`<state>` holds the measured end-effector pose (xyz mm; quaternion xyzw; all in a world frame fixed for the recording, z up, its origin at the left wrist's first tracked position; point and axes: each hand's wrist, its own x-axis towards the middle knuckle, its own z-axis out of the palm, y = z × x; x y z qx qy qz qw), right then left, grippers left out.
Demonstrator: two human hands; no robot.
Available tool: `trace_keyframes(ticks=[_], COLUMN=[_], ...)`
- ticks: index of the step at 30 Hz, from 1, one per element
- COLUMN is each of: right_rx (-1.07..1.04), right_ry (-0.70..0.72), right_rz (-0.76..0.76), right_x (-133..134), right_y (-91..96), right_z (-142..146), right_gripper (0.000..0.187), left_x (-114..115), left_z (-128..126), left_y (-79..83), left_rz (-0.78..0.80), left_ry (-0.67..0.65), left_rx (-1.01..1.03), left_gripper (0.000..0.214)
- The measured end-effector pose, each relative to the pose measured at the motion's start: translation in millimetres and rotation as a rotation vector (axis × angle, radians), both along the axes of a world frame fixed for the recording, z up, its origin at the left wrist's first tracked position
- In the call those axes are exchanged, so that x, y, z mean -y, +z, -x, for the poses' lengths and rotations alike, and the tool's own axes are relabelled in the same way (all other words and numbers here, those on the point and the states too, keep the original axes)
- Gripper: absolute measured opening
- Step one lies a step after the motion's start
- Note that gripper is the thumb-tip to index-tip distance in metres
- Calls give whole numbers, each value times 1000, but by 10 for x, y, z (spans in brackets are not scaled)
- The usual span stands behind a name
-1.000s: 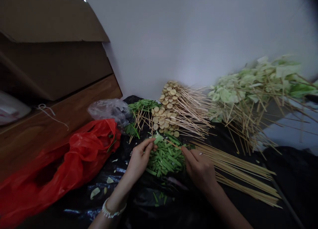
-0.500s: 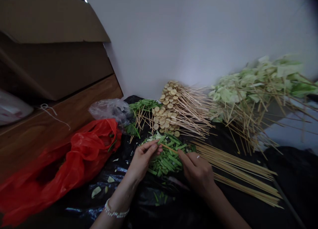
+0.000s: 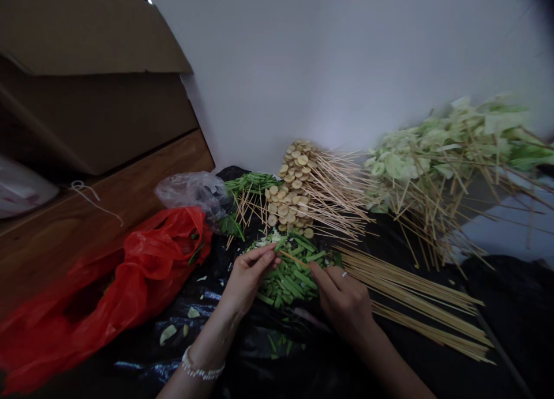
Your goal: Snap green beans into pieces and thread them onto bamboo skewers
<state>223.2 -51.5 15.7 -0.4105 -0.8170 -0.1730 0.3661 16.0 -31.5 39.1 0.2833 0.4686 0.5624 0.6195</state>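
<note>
My left hand [image 3: 253, 270] pinches a short piece of green bean [image 3: 280, 244] between thumb and fingers. In my right hand [image 3: 344, 295] is a thin wooden skewer [image 3: 295, 258], its tip pointing left and meeting the bean piece; whether it has pierced the bean I cannot tell. Beneath both hands lies a heap of cut green beans [image 3: 289, 283]. Loose bare skewers [image 3: 415, 289] fan out to the right of my right hand. Behind the heap are skewers threaded with pale round slices [image 3: 289, 206], stacked with their sticks pointing right.
A red plastic bag [image 3: 151, 266] and a clear bag [image 3: 194, 192] lie to the left on black plastic sheeting [image 3: 194, 347]. Skewered cabbage leaves [image 3: 450, 136] pile up at the right. Skewered green beans [image 3: 253, 183] lie at the back. A cardboard box [image 3: 95, 99] stands behind left.
</note>
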Motion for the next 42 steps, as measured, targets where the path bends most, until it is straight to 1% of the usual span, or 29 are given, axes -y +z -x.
trace_keyframes(ticks=[5, 9, 15, 21, 26, 35, 42], right_rx=[-2, -8, -31, -28, -56, -41, -70], right_ry=[16, 7, 21, 23, 62, 36, 9], right_rz=[3, 1, -6, 31, 63, 18, -17], right_x=[11, 30, 47, 50, 63, 108, 130], right_y=[9, -3, -57, -112, -73, -10, 49], right_z=[14, 27, 37, 37, 52, 77, 102], right_gripper=[33, 34, 36, 31, 28, 24, 23], left_x=[-5, -13, -23, -11, 3, 46, 70], left_z=[16, 40, 78, 59, 46, 0, -46], left_y=[-20, -8, 31, 67, 91, 144, 208], left_rz=[25, 44, 63, 75, 54, 80, 44], left_ry=[27, 21, -30, -82, -103, -120, -125], left_rx=[23, 38, 92, 114, 126, 124, 47], left_gripper=[33, 31, 30, 30, 29, 30, 29])
